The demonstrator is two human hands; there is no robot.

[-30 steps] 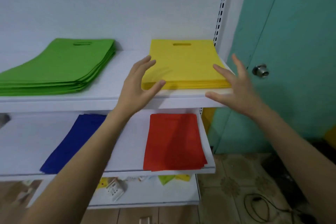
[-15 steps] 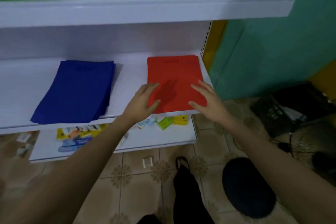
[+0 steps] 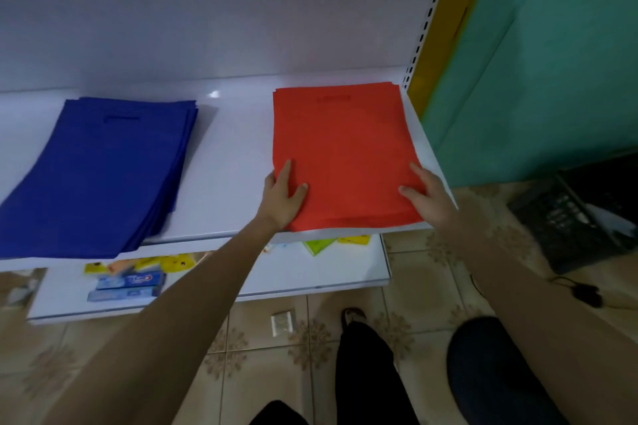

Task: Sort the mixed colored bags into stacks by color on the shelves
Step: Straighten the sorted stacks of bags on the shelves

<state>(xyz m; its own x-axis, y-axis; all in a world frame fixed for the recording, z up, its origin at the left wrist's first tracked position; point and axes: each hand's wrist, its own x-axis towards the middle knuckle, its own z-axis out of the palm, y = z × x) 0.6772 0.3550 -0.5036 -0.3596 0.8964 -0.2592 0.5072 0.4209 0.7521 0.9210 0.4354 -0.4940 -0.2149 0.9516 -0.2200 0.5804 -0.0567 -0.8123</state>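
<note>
Head view looks down at a white shelf (image 3: 228,162) with two piles of bags on it. The red stack (image 3: 345,155) lies at the shelf's right end, its near edge at the shelf's front lip, its handle cut-outs toward the back wall. My left hand (image 3: 281,198) rests on the near left corner of that stack, forefinger and thumb laid fairly straight on the top bag, the other fingers along the left edge. My right hand (image 3: 429,198) sits at the near right corner in the same manner, forefinger and thumb flat on the red cloth, the rest of the hand off the stack's right side. Neither hand is curled round a bag; whether any fingertip goes under the pile I cannot tell.

The blue stack (image 3: 103,176) lies on the same shelf to the left, well apart from the red one, its bags fanned a little at the right edge.

Below, a lower shelf (image 3: 310,272) bears toothpaste boxes (image 3: 129,281) and small yellow packets (image 3: 172,260). Beyond the shelf's right end stands a green wall (image 3: 535,79), with a black crate (image 3: 573,214) on the tiled floor (image 3: 276,355) near it.
</note>
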